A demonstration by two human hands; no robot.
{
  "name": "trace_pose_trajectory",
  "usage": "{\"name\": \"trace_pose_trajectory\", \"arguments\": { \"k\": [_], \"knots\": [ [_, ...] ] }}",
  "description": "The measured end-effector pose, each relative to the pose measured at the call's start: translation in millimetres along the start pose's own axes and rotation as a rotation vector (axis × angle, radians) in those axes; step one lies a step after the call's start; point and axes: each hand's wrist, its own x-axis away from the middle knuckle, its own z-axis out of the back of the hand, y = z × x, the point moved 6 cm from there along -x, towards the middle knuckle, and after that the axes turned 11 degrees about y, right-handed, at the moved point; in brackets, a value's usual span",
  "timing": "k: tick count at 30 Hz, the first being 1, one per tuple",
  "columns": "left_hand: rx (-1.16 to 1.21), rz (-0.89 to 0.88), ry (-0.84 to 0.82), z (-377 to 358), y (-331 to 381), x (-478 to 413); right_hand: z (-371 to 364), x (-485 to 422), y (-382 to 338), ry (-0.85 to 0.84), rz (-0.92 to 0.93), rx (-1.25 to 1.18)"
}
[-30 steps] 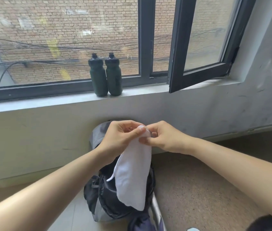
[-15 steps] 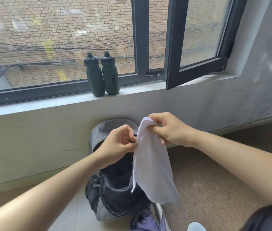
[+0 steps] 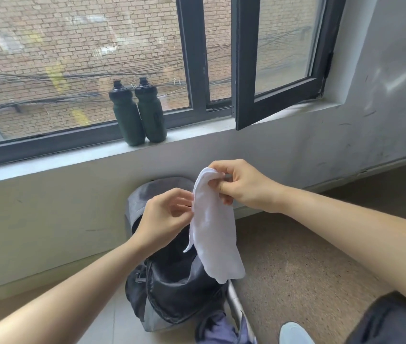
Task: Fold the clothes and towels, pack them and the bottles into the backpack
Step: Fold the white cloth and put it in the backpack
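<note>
A small white towel (image 3: 213,229) hangs in the air above an open grey-and-black backpack (image 3: 172,281) that leans against the wall on the floor. My right hand (image 3: 239,187) pinches the towel's top corner. My left hand (image 3: 167,214) pinches its left edge a little lower. Two dark green bottles (image 3: 138,112) stand side by side on the windowsill (image 3: 48,160). A purple-grey garment (image 3: 218,330) lies on the floor just in front of the backpack.
An open window sash (image 3: 276,70) juts inward above the sill's right part. A metal bar (image 3: 236,304) runs along the floor beside the backpack. A light shoe (image 3: 294,333) and a dark-clothed knee (image 3: 393,321) are at the bottom right.
My two hands have separated: the right keeps the towel's top corner while the left has slid down to its side edge. The towel has swung to the right.
</note>
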Motion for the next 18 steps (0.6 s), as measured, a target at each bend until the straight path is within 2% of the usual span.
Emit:
{"name": "trace_pose_trajectory", "arguments": {
  "k": [2,7,14,18],
  "knots": [
    [-0.016,-0.013,-0.031,-1,3,0,0,-2,0,0.007,0.015,-0.007],
    [-0.127,-0.012,-0.268,-17,-9,2,4,-3,-2,0.073,0.042,-0.034],
    [-0.387,0.019,-0.43,-27,-47,11,28,-9,2,0.384,-0.01,-0.17],
    [-0.473,-0.004,-0.442,-30,-57,13,41,-11,10,0.543,-0.037,-0.206]
  ]
}}
